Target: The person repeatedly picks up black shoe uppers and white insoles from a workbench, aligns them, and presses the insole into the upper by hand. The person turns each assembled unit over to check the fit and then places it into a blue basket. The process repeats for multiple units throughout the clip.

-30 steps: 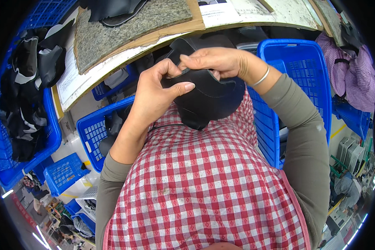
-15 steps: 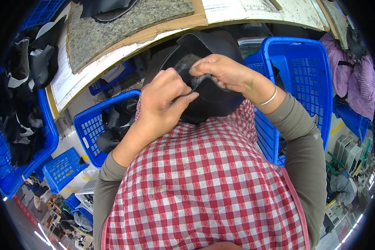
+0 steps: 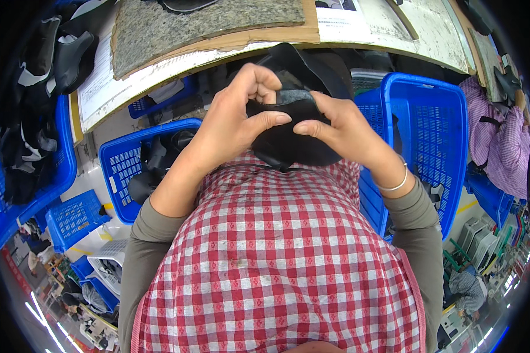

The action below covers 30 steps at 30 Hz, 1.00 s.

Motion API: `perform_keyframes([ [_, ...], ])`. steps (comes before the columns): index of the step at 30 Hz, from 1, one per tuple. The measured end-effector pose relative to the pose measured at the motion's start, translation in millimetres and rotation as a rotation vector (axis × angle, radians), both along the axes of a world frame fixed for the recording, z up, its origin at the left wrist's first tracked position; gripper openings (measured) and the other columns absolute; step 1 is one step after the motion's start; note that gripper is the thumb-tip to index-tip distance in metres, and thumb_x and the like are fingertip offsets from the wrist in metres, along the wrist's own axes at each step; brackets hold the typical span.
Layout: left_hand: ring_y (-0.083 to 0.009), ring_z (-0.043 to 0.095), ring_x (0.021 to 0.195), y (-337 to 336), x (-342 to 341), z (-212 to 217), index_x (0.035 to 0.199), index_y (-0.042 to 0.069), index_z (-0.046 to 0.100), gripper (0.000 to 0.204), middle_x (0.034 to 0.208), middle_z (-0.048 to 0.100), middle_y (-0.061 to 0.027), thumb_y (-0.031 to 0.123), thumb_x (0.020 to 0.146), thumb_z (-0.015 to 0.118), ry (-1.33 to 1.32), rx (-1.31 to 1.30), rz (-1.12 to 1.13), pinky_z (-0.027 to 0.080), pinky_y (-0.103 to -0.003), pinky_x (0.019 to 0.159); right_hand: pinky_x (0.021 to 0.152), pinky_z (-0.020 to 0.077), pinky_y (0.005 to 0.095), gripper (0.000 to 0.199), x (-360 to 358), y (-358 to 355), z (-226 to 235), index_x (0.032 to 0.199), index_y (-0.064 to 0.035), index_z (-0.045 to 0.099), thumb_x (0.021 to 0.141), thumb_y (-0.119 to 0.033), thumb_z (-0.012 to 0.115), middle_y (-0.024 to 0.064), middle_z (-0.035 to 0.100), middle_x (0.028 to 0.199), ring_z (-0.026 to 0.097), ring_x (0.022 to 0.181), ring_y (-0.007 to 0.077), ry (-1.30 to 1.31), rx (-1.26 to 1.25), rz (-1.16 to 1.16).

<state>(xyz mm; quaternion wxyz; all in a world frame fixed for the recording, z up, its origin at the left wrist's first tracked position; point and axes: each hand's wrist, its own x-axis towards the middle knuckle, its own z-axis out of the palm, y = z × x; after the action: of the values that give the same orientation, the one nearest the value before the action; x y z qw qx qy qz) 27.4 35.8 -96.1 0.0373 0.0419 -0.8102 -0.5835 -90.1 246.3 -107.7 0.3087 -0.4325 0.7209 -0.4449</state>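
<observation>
you hold a black flexible piece (image 3: 300, 141) two-handed
your left hand (image 3: 232, 117) pinches its folded rim at left, your right hand (image 3: 346, 130) grips it at right; it sits between your checked apron (image 3: 277, 253) and the far table (image 3: 439, 35)

Most fingers of the bare right hand (image 3: 346, 128) are hidden behind the black, curved, leather-like piece (image 3: 300, 142). The top edge crops the flat, speckled grey stone slab (image 3: 212, 32).
</observation>
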Motion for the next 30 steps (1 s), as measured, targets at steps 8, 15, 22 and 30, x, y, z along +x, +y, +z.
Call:
perform_keyframes([
  [8, -0.0076, 0.057, 0.086, -9, 0, -7, 0.119, 0.004, 0.056, 0.044, 0.092, 0.061, 0.0005, 0.007, 0.086, 0.085, -0.067, 0.104, -0.049, 0.048, -0.026, 0.081, 0.065, 0.0502, 0.0425, 0.036, 15, -3, -10, 0.11, 0.0016, 0.061, 0.096, -0.028, 0.076, 0.0208, 0.065, 0.085, 0.063, 0.074, 0.0404, 0.025, -0.029, -0.087],
  [15, -0.0097, 0.057, 0.087, -20, 0, -17, 0.099, 0.001, 0.069, 0.02, 0.093, 0.061, 0.0005, 0.008, 0.088, 0.083, -0.058, 0.169, -0.154, 0.047, -0.026, 0.079, 0.065, 0.0503, 0.0424, 0.034, 13, -5, -16, 0.113, 0.002, 0.063, 0.097, -0.026, 0.075, 0.0211, 0.066, 0.086, 0.065, 0.074, 0.039, 0.097, -0.104, -0.069],
  [22, -0.0174, 0.06, 0.083, 0, -7, -21, 0.093, 0.002, 0.072, 0.012, 0.084, 0.059, -0.005, 0.011, 0.09, 0.078, 0.247, -0.159, 0.071, 0.047, -0.029, 0.079, 0.066, 0.0562, 0.0389, 0.032, 29, -17, -1, 0.107, 0.0009, 0.067, 0.096, -0.028, 0.075, 0.0155, 0.071, 0.087, 0.072, 0.082, 0.0344, 0.605, 0.06, -0.242],
  [30, -0.023, 0.06, 0.109, -189, -15, -29, 0.103, 0.008, 0.061, 0.025, 0.098, 0.061, -0.0085, 0.031, 0.109, 0.054, 0.558, 1.013, -0.274, 0.049, -0.042, 0.105, 0.089, 0.0579, 0.0288, 0.028, -48, -9, 81, 0.131, -0.0026, 0.068, 0.105, -0.012, 0.063, 0.0104, 0.073, 0.124, 0.069, 0.116, 0.0175, 0.336, -0.309, -0.407],
])
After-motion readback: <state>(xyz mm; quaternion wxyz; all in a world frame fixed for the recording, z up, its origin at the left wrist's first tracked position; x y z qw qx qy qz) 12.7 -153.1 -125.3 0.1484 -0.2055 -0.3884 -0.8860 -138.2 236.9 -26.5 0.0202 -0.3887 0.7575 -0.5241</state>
